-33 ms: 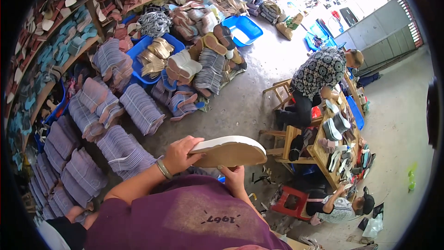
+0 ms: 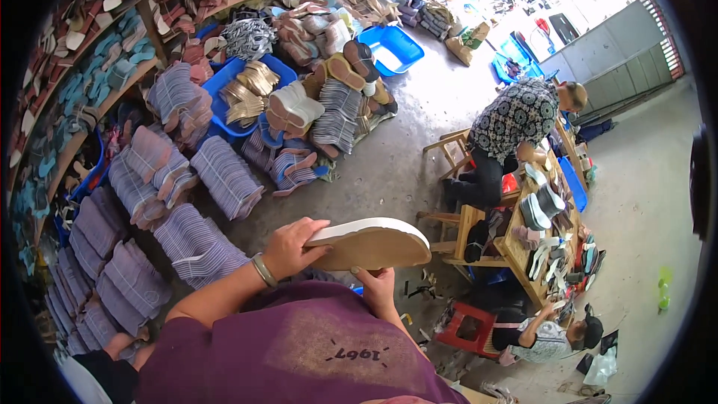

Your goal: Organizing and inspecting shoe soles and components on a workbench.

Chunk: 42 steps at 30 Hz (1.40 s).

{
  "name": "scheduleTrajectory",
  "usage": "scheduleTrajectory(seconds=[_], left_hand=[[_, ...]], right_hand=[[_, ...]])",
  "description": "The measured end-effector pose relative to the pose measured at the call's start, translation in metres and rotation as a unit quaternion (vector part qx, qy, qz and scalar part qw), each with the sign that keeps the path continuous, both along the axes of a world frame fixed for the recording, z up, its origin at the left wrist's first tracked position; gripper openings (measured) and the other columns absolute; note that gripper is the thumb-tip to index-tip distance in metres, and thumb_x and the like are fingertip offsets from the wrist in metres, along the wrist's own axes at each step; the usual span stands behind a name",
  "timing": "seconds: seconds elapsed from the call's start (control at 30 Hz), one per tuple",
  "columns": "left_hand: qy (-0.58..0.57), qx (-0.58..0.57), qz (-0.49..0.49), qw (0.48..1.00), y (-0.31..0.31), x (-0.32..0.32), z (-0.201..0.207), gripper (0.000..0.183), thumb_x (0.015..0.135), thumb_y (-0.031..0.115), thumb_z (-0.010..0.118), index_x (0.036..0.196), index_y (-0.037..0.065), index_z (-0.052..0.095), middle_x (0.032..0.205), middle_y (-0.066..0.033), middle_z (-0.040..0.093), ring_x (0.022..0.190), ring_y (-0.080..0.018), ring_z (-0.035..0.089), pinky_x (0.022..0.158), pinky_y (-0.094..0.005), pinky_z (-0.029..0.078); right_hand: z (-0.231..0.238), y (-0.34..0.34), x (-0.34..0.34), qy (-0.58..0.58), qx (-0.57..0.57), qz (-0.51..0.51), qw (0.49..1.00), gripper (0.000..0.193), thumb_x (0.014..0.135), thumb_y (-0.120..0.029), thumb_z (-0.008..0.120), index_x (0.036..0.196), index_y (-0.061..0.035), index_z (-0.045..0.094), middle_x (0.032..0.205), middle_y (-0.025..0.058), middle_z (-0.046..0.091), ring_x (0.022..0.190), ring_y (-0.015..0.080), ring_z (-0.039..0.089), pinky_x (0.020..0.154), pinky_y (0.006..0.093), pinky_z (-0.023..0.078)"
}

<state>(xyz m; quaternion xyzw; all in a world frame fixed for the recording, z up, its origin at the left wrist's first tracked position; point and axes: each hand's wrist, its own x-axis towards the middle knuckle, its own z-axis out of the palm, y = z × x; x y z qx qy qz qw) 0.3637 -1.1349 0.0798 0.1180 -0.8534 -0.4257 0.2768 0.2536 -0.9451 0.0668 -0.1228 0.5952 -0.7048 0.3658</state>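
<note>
Cloth of a purple shirt (image 2: 247,344) lies nearest, with the person's forearms reaching out past it, a bracelet (image 2: 263,271) on the left wrist. Just beyond, a thick shoe sole (image 2: 374,248) is held up in the air in front of the body, over the floor, its tan face turned toward the wearer and its white rim uppermost. The left hand (image 2: 290,249) is clamped around its left end, thumb on the tan face and fingers over the white rim. The right hand (image 2: 379,288) pinches the lower edge near the middle, thumb in front; its other fingers are partly hidden.

The sole looks light for its bulk, probably foam-like: firm enough to keep its shape, perhaps giving a little under the thumbs, and unlikely to break. The tan face seems matt, so slipping should be a small worry. The narrower left end and the thick rim offer the best hold; a light touch would spare the white rim from marks.

Farther off, striped bundles (image 2: 228,177) stand to the left, and a red stool (image 2: 451,337) to the right. Past the stool, a person in a dark cap (image 2: 593,327) and another in a patterned shirt (image 2: 516,120) work at a wooden desk (image 2: 516,249) strewn with shoes. Farther still are a blue tub (image 2: 413,52) and a grey gate (image 2: 606,60).
</note>
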Motion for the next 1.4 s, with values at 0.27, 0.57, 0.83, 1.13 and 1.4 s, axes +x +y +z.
scheduleTrajectory(seconds=[0.27, 0.57, 0.83, 1.13, 1.4], left_hand=[[-0.005, -0.061, -0.011, 0.998, -0.053, -0.099, 0.006, 0.036, 0.077, 0.028, 0.066, 0.104, 0.005, 0.058, 0.085, -0.0095, 0.06, 0.074, -0.0273, 0.06, 0.064, -0.0331, 0.048], [-0.005, 0.031, 0.082, 0.996, -0.162, -0.199, 0.017, 0.036, 0.077, 0.028, 0.067, 0.105, 0.005, 0.059, 0.086, -0.0124, 0.062, 0.077, -0.0284, 0.062, 0.067, -0.0331, 0.048], [-0.043, 0.157, 0.144, 0.976, -0.241, -0.264, 0.005, 0.034, 0.079, 0.025, 0.064, 0.105, 0.003, 0.059, 0.09, -0.0155, 0.063, 0.08, -0.0276, 0.063, 0.068, -0.0333, 0.048], [-0.086, 0.27, 0.295, 0.913, -0.275, -0.297, -0.035, 0.043, 0.083, 0.03, 0.061, 0.114, 0.001, 0.054, 0.091, -0.0132, 0.065, 0.081, -0.0276, 0.064, 0.071, -0.0326, 0.049], [-0.143, 0.383, 0.432, 0.804, -0.284, -0.389, -0.077, 0.036, 0.083, 0.026, 0.059, 0.106, -0.002, 0.055, 0.083, -0.0161, 0.065, 0.074, -0.0268, 0.065, 0.065, -0.0341, 0.05]], right_hand=[[-0.003, -0.054, -0.101, -0.037, -0.07, -0.021, 0.997, 0.041, 0.072, 0.003, 0.067, 0.11, -0.0011, 0.052, 0.103, 0.0068, 0.06, 0.095, 0.0162, 0.058, 0.084, 0.0293, 0.045], [0.001, -0.183, -0.226, -0.057, -0.066, 0.003, 0.996, 0.045, 0.072, 0.001, 0.067, 0.113, -0.0015, 0.049, 0.106, 0.007, 0.059, 0.1, 0.0171, 0.055, 0.088, 0.0309, 0.042], [-0.004, -0.292, -0.304, -0.07, -0.073, 0.081, 0.992, 0.048, 0.076, -0.002, 0.063, 0.119, -0.0025, 0.043, 0.116, 0.0083, 0.053, 0.106, 0.0179, 0.051, 0.089, 0.0314, 0.042], [-0.021, -0.415, -0.366, -0.187, 0.054, 0.354, 0.915, 0.048, 0.078, -0.002, 0.06, 0.123, -0.0003, 0.042, 0.115, 0.0115, 0.055, 0.107, 0.0191, 0.052, 0.092, 0.0297, 0.04], [-0.06, -0.491, -0.455, -0.129, 0.116, 0.532, 0.829, 0.053, 0.076, 0.004, 0.058, 0.124, -0.0023, 0.038, 0.114, 0.0072, 0.054, 0.105, 0.0168, 0.052, 0.09, 0.0291, 0.042]])
